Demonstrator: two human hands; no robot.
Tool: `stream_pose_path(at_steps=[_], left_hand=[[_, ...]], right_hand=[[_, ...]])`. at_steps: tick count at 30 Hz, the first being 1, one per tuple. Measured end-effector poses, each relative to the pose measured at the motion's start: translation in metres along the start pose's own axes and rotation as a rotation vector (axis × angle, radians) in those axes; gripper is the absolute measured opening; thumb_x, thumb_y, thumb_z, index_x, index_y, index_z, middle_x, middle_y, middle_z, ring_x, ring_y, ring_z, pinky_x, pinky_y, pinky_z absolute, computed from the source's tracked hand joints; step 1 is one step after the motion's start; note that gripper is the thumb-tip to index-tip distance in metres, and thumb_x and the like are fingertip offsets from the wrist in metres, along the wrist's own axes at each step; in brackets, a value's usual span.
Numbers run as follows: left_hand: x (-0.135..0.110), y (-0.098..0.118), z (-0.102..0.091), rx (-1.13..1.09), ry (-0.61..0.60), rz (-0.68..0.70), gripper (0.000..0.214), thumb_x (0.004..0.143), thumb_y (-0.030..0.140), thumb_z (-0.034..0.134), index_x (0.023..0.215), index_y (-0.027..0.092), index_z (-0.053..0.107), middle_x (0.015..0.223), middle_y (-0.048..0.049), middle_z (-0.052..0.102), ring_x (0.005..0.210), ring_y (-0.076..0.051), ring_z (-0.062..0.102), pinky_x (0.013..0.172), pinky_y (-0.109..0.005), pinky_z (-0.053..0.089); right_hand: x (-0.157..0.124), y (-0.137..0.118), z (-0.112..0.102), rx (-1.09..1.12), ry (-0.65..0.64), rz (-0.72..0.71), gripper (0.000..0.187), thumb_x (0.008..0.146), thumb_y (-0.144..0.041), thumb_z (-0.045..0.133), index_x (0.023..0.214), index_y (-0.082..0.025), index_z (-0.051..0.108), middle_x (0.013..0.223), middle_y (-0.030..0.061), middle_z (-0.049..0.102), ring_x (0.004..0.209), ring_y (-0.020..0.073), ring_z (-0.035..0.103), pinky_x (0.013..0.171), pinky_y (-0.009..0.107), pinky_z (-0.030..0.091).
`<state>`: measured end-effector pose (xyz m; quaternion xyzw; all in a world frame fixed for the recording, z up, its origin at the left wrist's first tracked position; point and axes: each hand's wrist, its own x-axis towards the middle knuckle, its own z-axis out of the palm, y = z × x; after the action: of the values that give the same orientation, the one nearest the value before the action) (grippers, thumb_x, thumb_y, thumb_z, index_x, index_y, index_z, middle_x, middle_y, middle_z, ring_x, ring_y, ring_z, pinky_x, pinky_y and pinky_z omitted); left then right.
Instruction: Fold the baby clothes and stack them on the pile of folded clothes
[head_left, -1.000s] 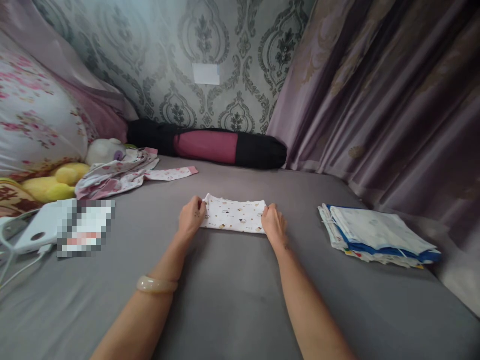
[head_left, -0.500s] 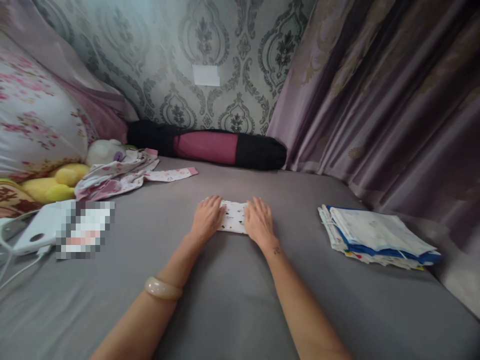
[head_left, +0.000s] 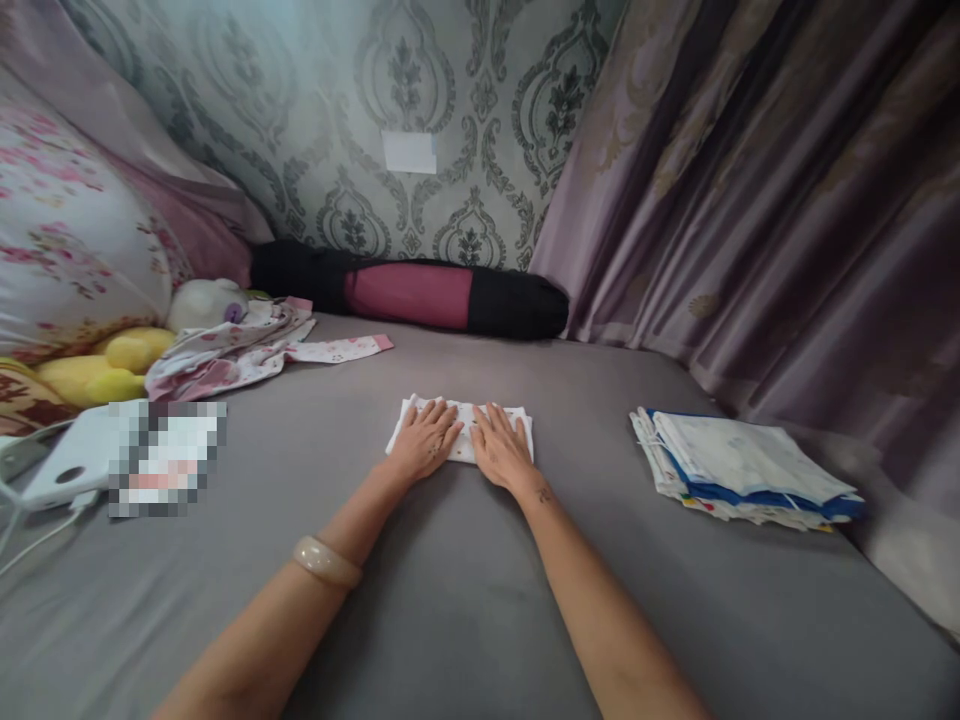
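A small white cloth with little printed figures (head_left: 520, 430) lies folded on the grey bed sheet (head_left: 465, 590) in the middle of the view. My left hand (head_left: 426, 441) lies flat on its left half, fingers stretched out. My right hand (head_left: 501, 446) lies flat on its right half, fingers spread. Both palms press on the cloth and hide most of it; only its edges show. A pale bangle (head_left: 325, 561) sits on my left wrist.
A stack of folded cloths (head_left: 739, 468) lies at the right by the purple curtain (head_left: 750, 190). A black and maroon bolster (head_left: 409, 290) lies against the wall. Crumpled floral clothes (head_left: 240, 348), soft toys (head_left: 105, 365), a floral pillow (head_left: 67, 240) and a white device with cable (head_left: 64, 465) are at the left.
My hands held the cloth's two ends a second ago, then came together at its middle. Now both lie flat on the cloth, which looks folded narrower than before.
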<state>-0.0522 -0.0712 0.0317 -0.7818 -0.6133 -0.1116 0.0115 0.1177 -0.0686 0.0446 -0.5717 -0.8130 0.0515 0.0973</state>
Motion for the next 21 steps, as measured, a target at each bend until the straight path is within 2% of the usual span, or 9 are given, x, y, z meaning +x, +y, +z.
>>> stream_pose_path(at_steps=[3,5,10,13,15,17,19,21], left_hand=[[0.0,-0.012,-0.003,0.043,0.032,0.002,0.054,0.098,0.042,0.022,0.139,0.017,0.045,0.147,-0.0117,0.042,0.14,-0.028,0.03,0.115,-0.049,0.019],[0.0,-0.021,-0.002,0.056,-0.003,-0.017,0.055,0.098,0.043,0.022,0.141,0.016,0.043,0.147,-0.0127,0.041,0.14,-0.028,0.029,0.115,-0.049,0.019],[-0.001,-0.028,0.006,0.063,-0.056,-0.043,0.058,0.098,0.045,0.02,0.144,0.016,0.037,0.15,-0.0136,0.037,0.141,-0.029,0.027,0.113,-0.052,0.02],[0.0,-0.027,0.002,0.061,-0.069,-0.036,0.057,0.097,0.045,0.021,0.143,0.016,0.037,0.149,-0.0141,0.037,0.14,-0.03,0.029,0.111,-0.054,0.021],[0.005,-0.029,-0.004,0.044,-0.098,-0.024,0.053,0.097,0.044,0.022,0.14,0.018,0.041,0.147,-0.0133,0.042,0.136,-0.03,0.035,0.11,-0.056,0.022],[0.013,-0.035,-0.012,0.014,-0.147,-0.011,0.046,0.097,0.039,0.025,0.134,0.021,0.048,0.141,-0.0119,0.05,0.129,-0.029,0.044,0.108,-0.057,0.023],[0.026,-0.042,-0.021,-0.011,-0.201,0.007,0.039,0.095,0.03,0.03,0.126,0.022,0.054,0.133,-0.0105,0.057,0.122,-0.027,0.05,0.107,-0.057,0.023],[0.042,-0.05,-0.028,-0.049,-0.277,-0.005,0.035,0.09,0.022,0.038,0.12,0.023,0.057,0.127,-0.0092,0.06,0.121,-0.026,0.051,0.107,-0.056,0.022]], right_hand=[[-0.001,0.01,-0.001,-0.044,0.061,0.075,0.056,0.1,-0.04,0.02,0.147,-0.013,0.032,0.154,0.0133,0.027,0.142,0.0253,0.02,0.114,0.05,0.006],[-0.002,0.016,0.002,-0.057,0.038,0.106,0.058,0.099,-0.04,0.022,0.146,-0.008,0.031,0.153,0.0147,0.027,0.142,0.0259,0.02,0.114,0.049,0.007],[-0.003,0.022,0.01,-0.067,-0.007,0.112,0.06,0.099,-0.04,0.023,0.147,-0.005,0.03,0.154,0.0153,0.026,0.142,0.0263,0.019,0.114,0.047,0.009],[-0.002,0.021,0.007,-0.071,-0.026,0.114,0.06,0.098,-0.041,0.024,0.146,-0.005,0.03,0.153,0.0167,0.026,0.141,0.0284,0.022,0.113,0.048,0.012],[0.001,0.023,0.001,-0.071,-0.029,0.097,0.058,0.098,-0.041,0.027,0.144,-0.007,0.036,0.151,0.0176,0.032,0.138,0.0294,0.028,0.11,0.048,0.018],[0.007,0.028,-0.007,-0.067,-0.03,0.067,0.049,0.098,-0.037,0.03,0.136,-0.011,0.047,0.142,0.0171,0.046,0.13,0.0283,0.039,0.106,0.045,0.025],[0.016,0.036,-0.016,-0.054,-0.047,0.047,0.039,0.098,-0.03,0.032,0.124,-0.016,0.057,0.128,0.0138,0.058,0.12,0.0256,0.048,0.1,0.04,0.032],[0.029,0.045,-0.023,-0.024,-0.087,0.055,0.033,0.096,-0.025,0.035,0.114,-0.019,0.063,0.118,0.0107,0.063,0.114,0.0233,0.052,0.096,0.036,0.034]])
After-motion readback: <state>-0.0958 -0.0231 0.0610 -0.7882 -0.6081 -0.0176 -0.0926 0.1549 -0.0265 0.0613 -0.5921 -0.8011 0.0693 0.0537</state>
